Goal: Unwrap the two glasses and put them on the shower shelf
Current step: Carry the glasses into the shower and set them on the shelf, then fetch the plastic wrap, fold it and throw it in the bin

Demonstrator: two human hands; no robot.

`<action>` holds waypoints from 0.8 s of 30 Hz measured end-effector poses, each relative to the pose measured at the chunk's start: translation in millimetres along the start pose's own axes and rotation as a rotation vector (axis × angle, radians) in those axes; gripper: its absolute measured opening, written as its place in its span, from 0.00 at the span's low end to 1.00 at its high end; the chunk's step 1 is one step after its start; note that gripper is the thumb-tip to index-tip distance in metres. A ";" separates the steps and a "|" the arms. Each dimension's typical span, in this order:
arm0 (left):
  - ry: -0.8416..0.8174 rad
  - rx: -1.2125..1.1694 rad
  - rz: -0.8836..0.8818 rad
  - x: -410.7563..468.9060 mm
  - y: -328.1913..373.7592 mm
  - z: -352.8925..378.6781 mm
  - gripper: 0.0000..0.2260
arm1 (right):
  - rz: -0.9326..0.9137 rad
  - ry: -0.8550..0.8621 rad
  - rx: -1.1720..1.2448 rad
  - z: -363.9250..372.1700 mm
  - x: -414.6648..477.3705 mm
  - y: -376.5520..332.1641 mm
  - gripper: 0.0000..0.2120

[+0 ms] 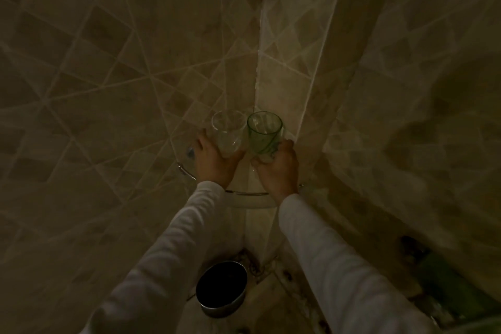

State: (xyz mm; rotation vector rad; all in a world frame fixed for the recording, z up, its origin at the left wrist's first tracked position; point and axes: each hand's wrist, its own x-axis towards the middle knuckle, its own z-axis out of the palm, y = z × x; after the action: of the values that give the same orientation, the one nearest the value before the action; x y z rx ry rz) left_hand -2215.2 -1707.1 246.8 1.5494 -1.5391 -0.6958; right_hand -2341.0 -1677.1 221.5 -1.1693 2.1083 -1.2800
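Where the frame is nearest the camera, at its lower edge, two pale sleeves (pixel 168 247) rise from the bottom corners toward the middle, and between them on the dim floor sits a dark round bucket (pixel 221 287) with a metal rim. Higher, at centre frame, the left hand (pixel 214 161) has its fingers curled around the lower part of a clear glass (pixel 227 130), grasping it upright. Just to its right, the right hand (pixel 279 168) grips the base of a green glass (pixel 264 131), also upright. Both glasses are bare and almost touching each other. They are at the corner shower shelf (pixel 245 199), whose curved front rail shows below the wrists; whether their bases rest on it cannot be told. Beyond, diamond-patterned wall tiles (pixel 113 62) fill the upper frame, meeting at the corner.
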 end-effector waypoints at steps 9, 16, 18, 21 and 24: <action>0.005 0.226 0.153 -106.2 10.1 -3.4 0.33 | -0.291 -0.251 -0.108 -72.0 -78.8 28.0 0.39; 0.000 0.474 0.188 -186.7 -15.3 -7.6 0.37 | -0.480 -0.462 -0.355 -102.0 -132.8 51.6 0.39; -0.005 0.586 0.149 -202.4 -27.5 -15.7 0.38 | -0.572 -0.474 -0.441 -99.4 -142.1 57.9 0.38; 0.034 0.694 0.091 -222.2 -48.8 -37.2 0.39 | -0.647 -0.457 -0.540 -87.4 -151.2 64.3 0.37; 0.092 0.793 0.015 -239.1 -67.0 -68.7 0.40 | -0.637 -0.530 -0.578 -72.5 -162.6 61.4 0.39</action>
State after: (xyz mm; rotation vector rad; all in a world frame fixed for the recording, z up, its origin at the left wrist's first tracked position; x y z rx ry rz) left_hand -2145.5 -1466.7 185.8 2.0855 -1.8638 0.0339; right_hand -2327.0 -1491.6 191.9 -2.2587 1.7843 -0.4347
